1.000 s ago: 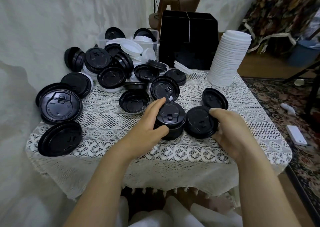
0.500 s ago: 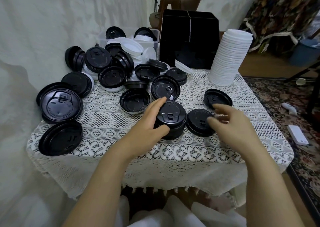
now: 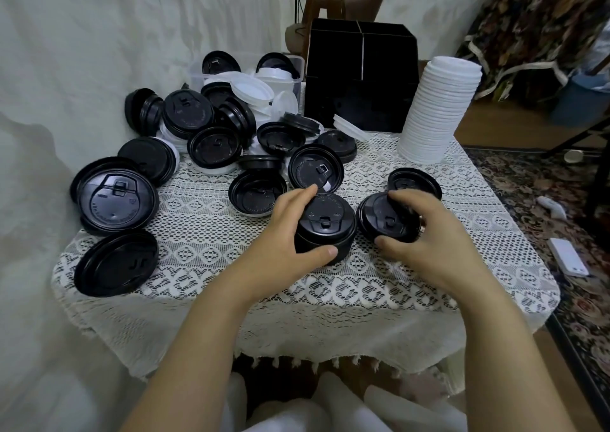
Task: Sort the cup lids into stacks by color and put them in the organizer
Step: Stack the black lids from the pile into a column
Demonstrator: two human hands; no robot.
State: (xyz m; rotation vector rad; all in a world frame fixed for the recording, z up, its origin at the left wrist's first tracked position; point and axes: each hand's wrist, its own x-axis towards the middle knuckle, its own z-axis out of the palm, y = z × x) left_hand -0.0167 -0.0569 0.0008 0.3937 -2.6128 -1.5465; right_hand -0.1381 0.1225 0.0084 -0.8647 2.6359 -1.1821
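On table (image 3: pixel 198 243) | left hand (image 3: pixel 287 233) fingers grip stack (image 3: pixel 325 230) | right hand (image 3: pixel 439 243) fingers pinch lid (image 3: pixel 379 217) (organizer (image 3: pixel 359 78) contents hidden)

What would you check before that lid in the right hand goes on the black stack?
1. The left hand grips the black stack: ok.
2. The right hand pinches the loose black lid: ok.
3. Lid and stack match in colour: ok.
4. Both have their tabs facing up: ok.
5. Room in the organizer: cannot tell, its inside is too dark.
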